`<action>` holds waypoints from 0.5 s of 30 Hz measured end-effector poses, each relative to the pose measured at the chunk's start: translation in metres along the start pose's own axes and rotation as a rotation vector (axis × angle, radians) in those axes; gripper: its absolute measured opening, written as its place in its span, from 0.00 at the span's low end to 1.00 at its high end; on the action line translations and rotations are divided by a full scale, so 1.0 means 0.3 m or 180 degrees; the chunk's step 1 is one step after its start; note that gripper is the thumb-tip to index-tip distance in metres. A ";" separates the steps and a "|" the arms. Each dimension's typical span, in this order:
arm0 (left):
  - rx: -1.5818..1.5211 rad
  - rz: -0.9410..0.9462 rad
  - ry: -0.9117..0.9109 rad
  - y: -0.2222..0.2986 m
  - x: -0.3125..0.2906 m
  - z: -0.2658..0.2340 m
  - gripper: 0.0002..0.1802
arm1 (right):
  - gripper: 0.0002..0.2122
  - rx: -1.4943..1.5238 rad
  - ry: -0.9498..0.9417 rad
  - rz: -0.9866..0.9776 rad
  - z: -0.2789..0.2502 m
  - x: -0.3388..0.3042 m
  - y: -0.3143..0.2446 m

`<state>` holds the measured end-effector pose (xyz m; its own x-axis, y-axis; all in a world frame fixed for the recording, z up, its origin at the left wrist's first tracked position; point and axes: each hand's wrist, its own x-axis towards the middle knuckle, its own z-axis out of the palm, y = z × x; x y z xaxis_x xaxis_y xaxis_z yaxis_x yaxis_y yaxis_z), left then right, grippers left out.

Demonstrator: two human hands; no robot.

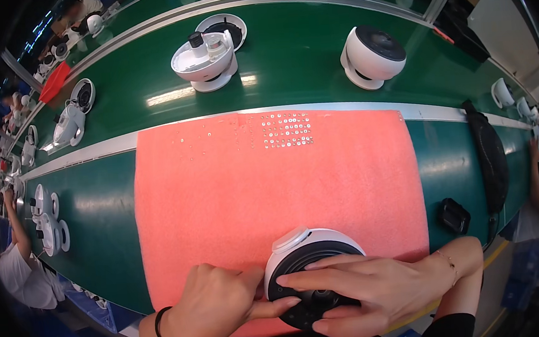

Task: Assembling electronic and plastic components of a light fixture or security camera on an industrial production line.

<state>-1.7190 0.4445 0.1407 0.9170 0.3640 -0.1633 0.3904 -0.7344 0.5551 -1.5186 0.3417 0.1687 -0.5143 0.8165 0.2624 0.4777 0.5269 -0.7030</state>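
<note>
Head view: left hand (213, 303) grips a white device (333, 234), right hand (383, 289) clasping its black face (321, 300).

This looks like a factory floor, at an assembly line. A long green strip (292, 59), edged by metal rails (436, 112), runs past the table (101, 245) and bears white devices of one kind, some whole, like the upright white-and-black device (373, 57), others opened up, like the open-shelled device (203, 61). Small screws (287, 130) sit in rows on a pink mat (271, 187). Workers in pale tops (28, 279) are stationed along both sides, strip lights (40, 31) glow overhead, and yellow lines (493, 257) mark the floor.
</note>
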 end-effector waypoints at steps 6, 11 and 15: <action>0.0086 -0.0060 -0.0110 -0.015 -0.007 0.003 0.25 | 0.13 0.0672 0.0082 -0.0151 0.015 -0.001 0.025; -0.0123 -0.0181 -0.0124 -0.034 0.006 -0.020 0.28 | 0.31 -0.0718 -0.0129 0.0307 -0.019 -0.008 0.040; -0.2388 -0.0343 -0.0951 -0.110 0.022 0.051 0.32 | 0.30 0.0963 -0.0126 0.2075 0.026 -0.037 0.080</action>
<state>-1.7247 0.4624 0.1087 0.9021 0.1648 -0.3989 0.4161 -0.0864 0.9052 -1.5070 0.3435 0.1436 -0.2199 0.9304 -0.2932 0.4812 -0.1580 -0.8623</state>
